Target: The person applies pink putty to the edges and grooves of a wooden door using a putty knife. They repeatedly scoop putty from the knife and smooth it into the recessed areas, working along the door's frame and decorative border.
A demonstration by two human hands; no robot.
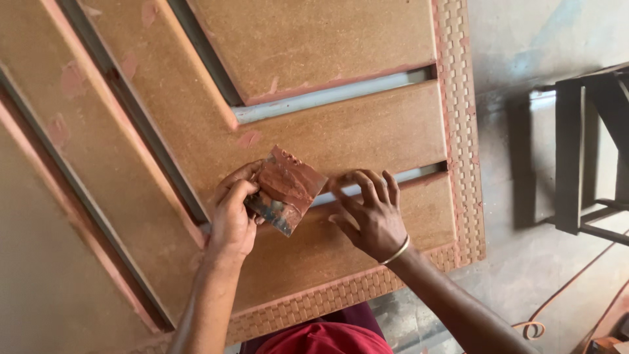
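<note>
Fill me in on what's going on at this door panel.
A person leans over a brown wooden door panel lying flat. The left hand holds a flat scraper smeared with reddish putty, tilted against the panel. The right hand, with a bangle on its wrist, presses its fingertips at a groove beside the scraper. Reddish filler patches dot the panel's edges. A dark metal frame stands on the floor to the right.

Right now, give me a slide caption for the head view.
Left hand holds a putty-smeared scraper on a carved brown panel; right hand fingers its groove.
</note>
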